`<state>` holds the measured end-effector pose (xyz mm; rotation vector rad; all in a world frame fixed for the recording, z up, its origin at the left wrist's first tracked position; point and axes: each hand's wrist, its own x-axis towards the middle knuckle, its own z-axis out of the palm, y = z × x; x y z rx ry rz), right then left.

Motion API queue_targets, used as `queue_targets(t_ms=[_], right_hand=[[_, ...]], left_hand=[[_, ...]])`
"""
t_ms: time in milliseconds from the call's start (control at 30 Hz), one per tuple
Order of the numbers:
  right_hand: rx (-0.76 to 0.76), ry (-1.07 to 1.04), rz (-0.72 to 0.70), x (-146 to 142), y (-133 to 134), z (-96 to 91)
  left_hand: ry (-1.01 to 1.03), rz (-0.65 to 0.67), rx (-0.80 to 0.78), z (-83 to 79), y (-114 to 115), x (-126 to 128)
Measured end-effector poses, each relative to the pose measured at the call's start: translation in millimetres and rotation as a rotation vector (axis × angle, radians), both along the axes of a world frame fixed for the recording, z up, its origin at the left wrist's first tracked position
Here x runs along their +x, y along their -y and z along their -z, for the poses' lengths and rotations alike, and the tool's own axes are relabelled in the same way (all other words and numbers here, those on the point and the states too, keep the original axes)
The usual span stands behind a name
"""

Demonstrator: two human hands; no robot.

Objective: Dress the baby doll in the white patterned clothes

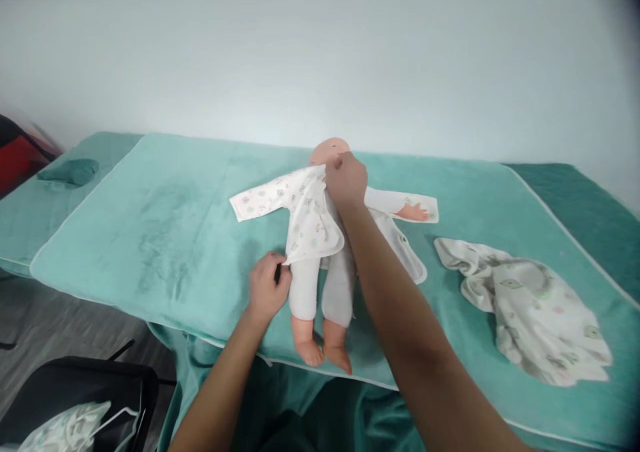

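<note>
A baby doll (304, 342) lies on its back on a green padded bed, its head toward the wall and bare feet toward me. It wears a white patterned baby shirt (311, 222) and white trousers (303, 292). One front panel covers the chest; the other is spread out at the right beside the doll. My left hand (269, 284) pinches the shirt's lower left corner. Near the neck, my right hand (347, 180) is closed on the shirt's upper edge and hides part of the doll's head. The doll's hand shows at the right sleeve's end.
The green bed cover (165, 225) spreads widely on both sides. A crumpled white patterned garment (543, 312) lies at the right. At lower left stands a black chair (85, 379) holding a patterned cloth (65, 429) and a white hanger (117, 420). A white wall (320, 59) rises behind.
</note>
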<state>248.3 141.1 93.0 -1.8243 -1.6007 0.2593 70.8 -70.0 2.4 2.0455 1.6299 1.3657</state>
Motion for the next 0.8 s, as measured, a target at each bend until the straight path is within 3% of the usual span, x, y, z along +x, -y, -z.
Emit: queue_targets(t_ms=[167,367,467,600,800], right_hand=[[0.077,-0.256,0.062,24.1,16.7,16.0],[0.109,-0.453,-0.13,38.4,28.3,24.8],[0.157,-0.505,-0.152,40.2,36.5,27.3],[0.246,-0.493,-0.033,59.4,53.1,40.2],[0.192,-0.187,0.203,124.3,82.1,73.1]], left_hand=[[0.042,-0.001,0.007,-0.3,1.7,0.5],[0.049,-0.012,-0.037,-3.8,2.1,0.3],[0.061,-0.003,-0.002,-6.0,2.0,-0.1],[0.087,0.049,0.025,-6.0,3.4,-2.6],[0.088,0.083,0.068,-19.1,2.1,5.3]])
